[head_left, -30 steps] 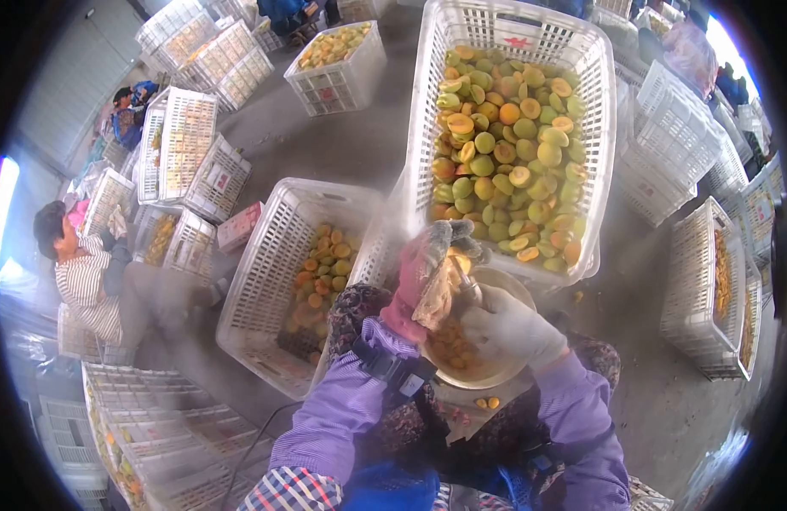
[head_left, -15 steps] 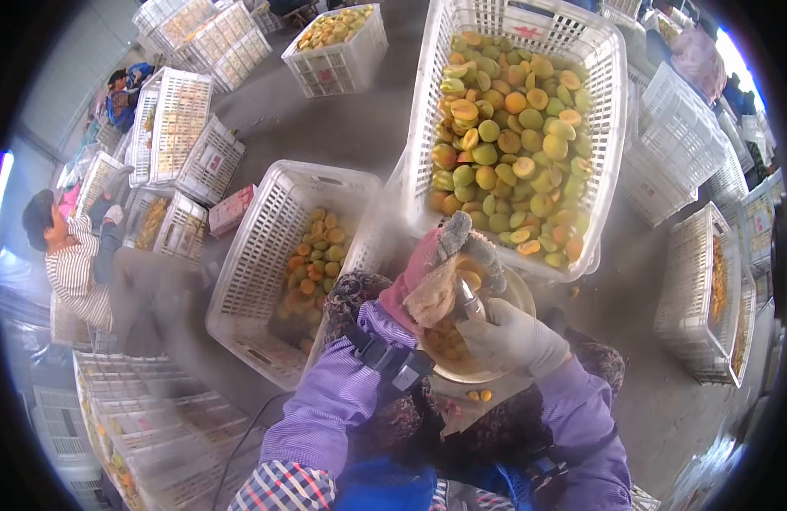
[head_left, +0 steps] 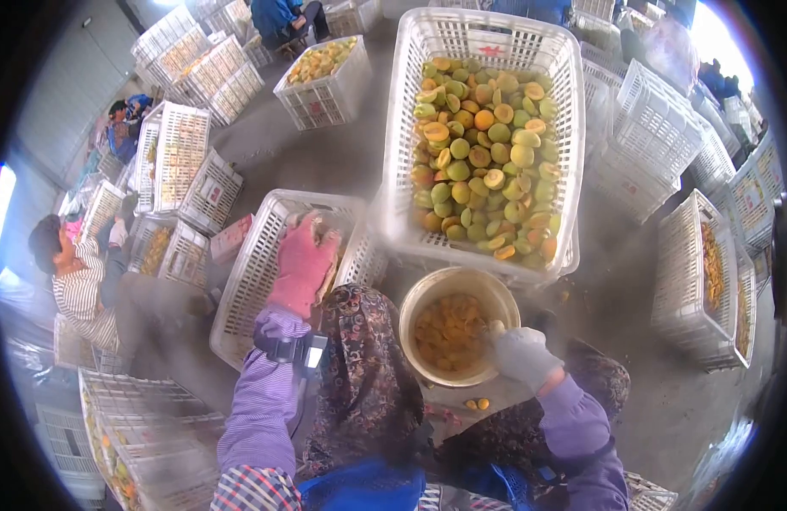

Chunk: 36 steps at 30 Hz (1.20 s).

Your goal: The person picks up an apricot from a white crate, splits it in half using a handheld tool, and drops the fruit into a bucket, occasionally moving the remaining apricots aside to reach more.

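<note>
My left hand [head_left: 306, 260], in a pink glove, is over the lower-left crate [head_left: 278, 204], its fingers apart and nothing visible in them; its palm side is hidden. Halved yellow-green fruit in that crate is mostly covered by the hand. At the right rim of a round pot [head_left: 410, 302], my right hand [head_left: 525, 356], in a whitish glove, is closed around something too hidden to name. Orange fruit pieces [head_left: 449, 332] lie inside the pot. Beyond it stands a large white crate [head_left: 395, 128] full of green and orange fruit halves [head_left: 483, 157].
Two small orange pieces [head_left: 477, 404] lie below the pot. A person in a striped top [head_left: 85, 285] sits at the left, and another in blue [head_left: 276, 19] at the top. Stacked white crates [head_left: 657, 111] stand at the right, more [head_left: 146, 426] at lower left.
My left hand has moved left from above the pot to the lower-left crate. My right hand has shifted slightly down and right; the metal tool seen in it before is no longer distinguishable.
</note>
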### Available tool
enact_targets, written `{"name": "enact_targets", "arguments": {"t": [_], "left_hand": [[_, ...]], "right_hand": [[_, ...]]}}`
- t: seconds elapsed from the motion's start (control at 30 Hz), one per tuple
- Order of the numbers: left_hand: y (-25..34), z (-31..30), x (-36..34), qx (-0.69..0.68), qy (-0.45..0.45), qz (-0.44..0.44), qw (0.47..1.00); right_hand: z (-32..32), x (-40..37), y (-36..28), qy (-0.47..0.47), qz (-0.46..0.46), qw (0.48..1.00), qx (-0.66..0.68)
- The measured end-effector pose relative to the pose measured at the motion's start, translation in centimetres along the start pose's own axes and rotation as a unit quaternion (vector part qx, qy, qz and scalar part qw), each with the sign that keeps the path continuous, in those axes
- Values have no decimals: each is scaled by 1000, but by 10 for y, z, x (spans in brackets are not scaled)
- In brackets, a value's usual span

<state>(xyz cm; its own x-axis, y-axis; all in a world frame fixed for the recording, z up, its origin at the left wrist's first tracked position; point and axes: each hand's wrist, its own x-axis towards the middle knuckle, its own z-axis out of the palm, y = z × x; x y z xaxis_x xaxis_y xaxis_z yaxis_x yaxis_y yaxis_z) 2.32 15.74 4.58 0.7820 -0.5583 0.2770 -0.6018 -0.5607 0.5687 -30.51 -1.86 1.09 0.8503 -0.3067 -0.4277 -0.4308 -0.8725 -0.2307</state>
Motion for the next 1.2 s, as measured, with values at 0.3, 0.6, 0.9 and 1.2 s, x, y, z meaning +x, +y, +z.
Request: {"name": "enact_targets", "arguments": {"t": [0.3,0.6,0.9,1.2], "left_hand": [[102,117,96,90,-226,110,964],[102,201,137,295,-259,35,919],[107,184,116,383,-295,139,864],[127,134,95,86,-309,130,938]], "right_hand": [[-14,-11,-7,247,-70,966,12],[-49,-15,0,226,-27,972,65],[-32,-20,3,255,-38,965,38],[-38,-8,13,371,-31,921,109]]}}
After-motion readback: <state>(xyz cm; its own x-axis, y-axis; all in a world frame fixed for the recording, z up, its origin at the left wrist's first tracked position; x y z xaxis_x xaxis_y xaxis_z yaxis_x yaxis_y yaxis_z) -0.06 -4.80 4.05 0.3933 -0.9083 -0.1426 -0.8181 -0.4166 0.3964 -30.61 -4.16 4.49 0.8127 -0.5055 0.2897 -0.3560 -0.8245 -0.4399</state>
